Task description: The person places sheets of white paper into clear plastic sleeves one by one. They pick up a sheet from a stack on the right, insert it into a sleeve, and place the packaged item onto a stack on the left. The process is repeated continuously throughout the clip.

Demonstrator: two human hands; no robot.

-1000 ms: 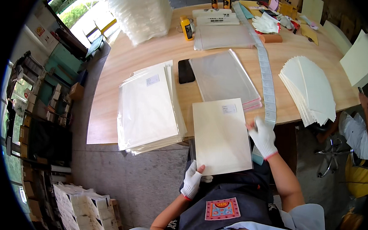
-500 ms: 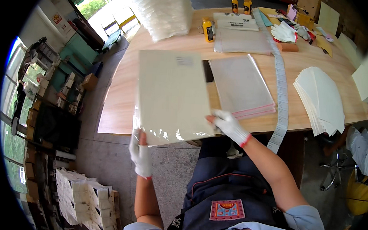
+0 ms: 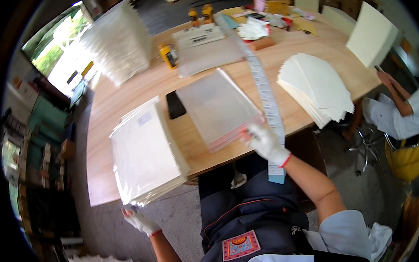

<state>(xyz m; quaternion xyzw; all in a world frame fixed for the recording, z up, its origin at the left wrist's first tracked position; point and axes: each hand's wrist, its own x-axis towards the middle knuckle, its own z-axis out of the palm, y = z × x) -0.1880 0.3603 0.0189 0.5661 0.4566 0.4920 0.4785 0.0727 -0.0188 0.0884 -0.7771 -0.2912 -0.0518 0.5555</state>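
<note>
A stack of cream sheets in clear plastic sleeves [image 3: 143,151] lies at the table's near left, with a small printed label near its top edge. My left hand [image 3: 140,223], in a white glove with bare fingertips, is just off the stack's near corner, fingers stretched out and holding nothing visible. My right hand [image 3: 267,145], gloved alike, hovers at the near right corner of a pile of clear plastic bags [image 3: 218,107] with pink-edged openings. Its fingers look apart, though slightly blurred. Beside it runs a long strip of labels [image 3: 267,96]. A black phone [image 3: 175,105] sits between the two piles.
A fan of cream sheets [image 3: 315,84] rests on the right of the wooden table [image 3: 103,182]. Farther back are a tall plastic-wrapped pile [image 3: 119,44], a yellow bottle [image 3: 167,56], more clear bags [image 3: 209,59] and white gloves [image 3: 254,29]. Another person [image 3: 407,109] sits at the right.
The sleeved sheet I held in both hands now lies on the stack at left. My left hand has come down off it; my right hand has moved to the clear bags. The view has turned right.
</note>
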